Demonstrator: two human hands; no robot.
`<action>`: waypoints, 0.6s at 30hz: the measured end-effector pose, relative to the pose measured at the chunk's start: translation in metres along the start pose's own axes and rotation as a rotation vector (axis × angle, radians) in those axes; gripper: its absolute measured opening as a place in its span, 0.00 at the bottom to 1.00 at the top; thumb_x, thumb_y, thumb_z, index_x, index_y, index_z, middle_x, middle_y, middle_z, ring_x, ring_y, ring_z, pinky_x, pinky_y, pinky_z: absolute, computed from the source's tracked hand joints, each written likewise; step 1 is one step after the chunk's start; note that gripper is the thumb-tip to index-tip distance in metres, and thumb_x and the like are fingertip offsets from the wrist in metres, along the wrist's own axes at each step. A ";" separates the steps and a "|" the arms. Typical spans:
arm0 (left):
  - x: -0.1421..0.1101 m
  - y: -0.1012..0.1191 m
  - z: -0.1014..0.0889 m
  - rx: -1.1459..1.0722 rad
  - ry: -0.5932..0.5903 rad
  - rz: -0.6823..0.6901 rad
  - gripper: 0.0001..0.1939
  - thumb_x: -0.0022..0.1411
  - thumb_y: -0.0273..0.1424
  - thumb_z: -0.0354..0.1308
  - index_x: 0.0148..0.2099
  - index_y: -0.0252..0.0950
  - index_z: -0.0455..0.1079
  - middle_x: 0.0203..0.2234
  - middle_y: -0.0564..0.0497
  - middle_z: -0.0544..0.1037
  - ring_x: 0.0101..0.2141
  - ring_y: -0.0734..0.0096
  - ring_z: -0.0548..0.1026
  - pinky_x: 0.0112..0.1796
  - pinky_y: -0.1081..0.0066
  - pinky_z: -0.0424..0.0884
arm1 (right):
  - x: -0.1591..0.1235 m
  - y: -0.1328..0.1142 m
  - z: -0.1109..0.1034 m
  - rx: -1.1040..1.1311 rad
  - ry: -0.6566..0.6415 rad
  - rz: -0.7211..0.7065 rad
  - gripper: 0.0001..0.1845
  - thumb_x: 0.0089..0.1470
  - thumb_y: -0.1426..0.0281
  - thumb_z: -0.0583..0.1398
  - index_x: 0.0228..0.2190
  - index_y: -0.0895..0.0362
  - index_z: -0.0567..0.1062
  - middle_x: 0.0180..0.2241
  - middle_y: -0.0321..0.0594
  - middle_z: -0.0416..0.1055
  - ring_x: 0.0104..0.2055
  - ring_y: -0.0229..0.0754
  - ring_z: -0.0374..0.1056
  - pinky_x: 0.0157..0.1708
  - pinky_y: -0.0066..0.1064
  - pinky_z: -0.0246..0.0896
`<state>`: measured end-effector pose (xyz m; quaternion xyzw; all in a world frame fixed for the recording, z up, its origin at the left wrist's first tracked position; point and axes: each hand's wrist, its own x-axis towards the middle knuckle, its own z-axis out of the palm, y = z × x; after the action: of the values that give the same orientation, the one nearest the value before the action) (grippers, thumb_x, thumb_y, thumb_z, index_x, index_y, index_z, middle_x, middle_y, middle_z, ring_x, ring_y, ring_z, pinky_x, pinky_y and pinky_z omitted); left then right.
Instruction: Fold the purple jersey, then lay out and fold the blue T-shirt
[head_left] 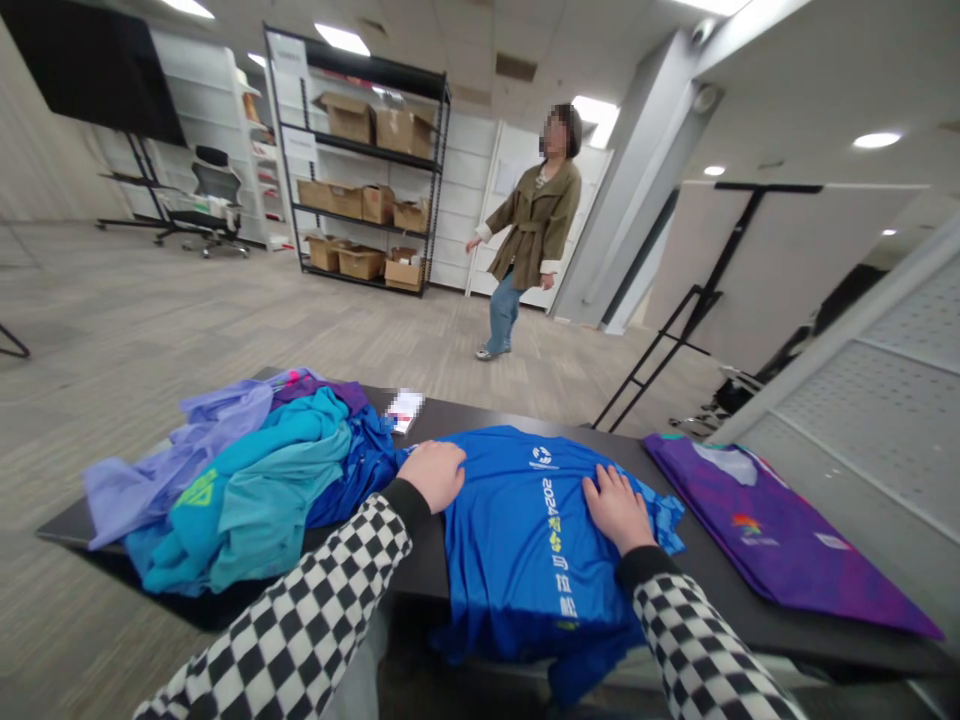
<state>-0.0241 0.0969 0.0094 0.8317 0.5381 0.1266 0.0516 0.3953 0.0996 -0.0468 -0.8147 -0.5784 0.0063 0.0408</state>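
A blue sports shirt [517, 540] with white and yellow print lies spread on the dark table [750, 610], its lower end hanging over the near edge. My left hand [435, 472] rests on the shirt's left edge with fingers curled. My right hand [616, 505] lies flat on the shirt's right side, fingers stretched out. Both arms wear black-and-white checked sleeves.
A heap of teal, lilac and blue garments [240, 480] covers the table's left end. A purple shirt [772, 530] lies flat at the right. A small white card [405, 408] sits at the far edge. A person in an olive coat [529, 225] walks beyond, near shelves of boxes [367, 165].
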 end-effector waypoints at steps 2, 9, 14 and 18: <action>0.005 0.006 0.008 -0.029 -0.077 -0.003 0.23 0.75 0.38 0.57 0.67 0.39 0.78 0.70 0.38 0.77 0.69 0.46 0.74 0.68 0.50 0.68 | 0.001 0.001 0.001 0.001 0.000 -0.006 0.44 0.76 0.48 0.40 0.80 0.57 0.59 0.83 0.49 0.50 0.84 0.61 0.46 0.80 0.61 0.43; 0.027 0.008 0.014 -0.034 -0.100 -0.038 0.29 0.70 0.47 0.61 0.65 0.37 0.78 0.69 0.35 0.77 0.68 0.37 0.73 0.68 0.38 0.67 | 0.009 0.002 -0.002 0.007 -0.030 -0.020 0.44 0.76 0.48 0.41 0.81 0.58 0.58 0.83 0.47 0.49 0.84 0.61 0.45 0.80 0.63 0.42; 0.026 0.006 0.034 -0.033 -0.069 -0.155 0.41 0.79 0.51 0.48 0.82 0.32 0.62 0.81 0.33 0.57 0.80 0.37 0.53 0.77 0.38 0.46 | 0.016 0.001 -0.005 0.010 -0.042 -0.012 0.44 0.76 0.48 0.41 0.81 0.58 0.57 0.83 0.47 0.48 0.85 0.61 0.44 0.81 0.63 0.42; 0.017 -0.002 0.040 -0.016 -0.199 -0.205 0.49 0.78 0.58 0.45 0.87 0.32 0.50 0.84 0.35 0.44 0.82 0.36 0.43 0.78 0.37 0.42 | 0.008 -0.004 -0.008 0.031 -0.031 -0.007 0.42 0.78 0.50 0.43 0.81 0.58 0.58 0.83 0.50 0.49 0.84 0.62 0.44 0.80 0.63 0.41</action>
<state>-0.0092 0.1149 -0.0271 0.7803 0.6116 0.0419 0.1238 0.3947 0.1084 -0.0377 -0.8119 -0.5814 0.0279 0.0443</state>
